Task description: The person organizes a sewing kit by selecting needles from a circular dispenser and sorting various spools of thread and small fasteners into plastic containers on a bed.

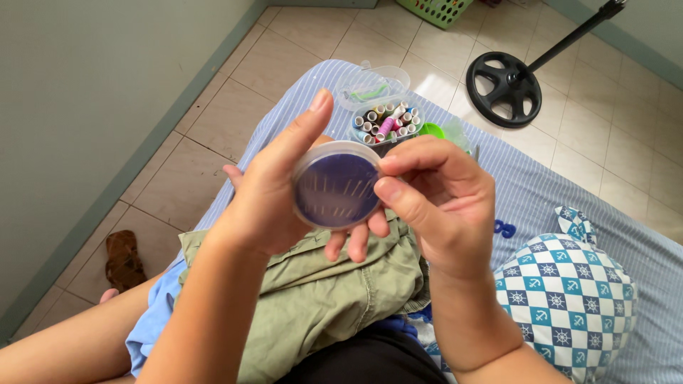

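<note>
A round clear-lidded needle case [336,186] with a purple inside and several needles is held up in front of me. My left hand [274,192] grips it from the left, thumb along its top edge and fingers behind it. My right hand [437,203] pinches the case's right rim with thumb and forefinger. Below both hands an olive-green garment [320,291] lies across my lap.
A clear box of several thread spools [386,121] with its open lid [371,87] sits on the striped blue sheet [541,192], next to a green object [431,130]. A checked pillow [569,291] lies right. A fan base [504,88], green basket [435,10] and sandal [123,259] are on the tiled floor.
</note>
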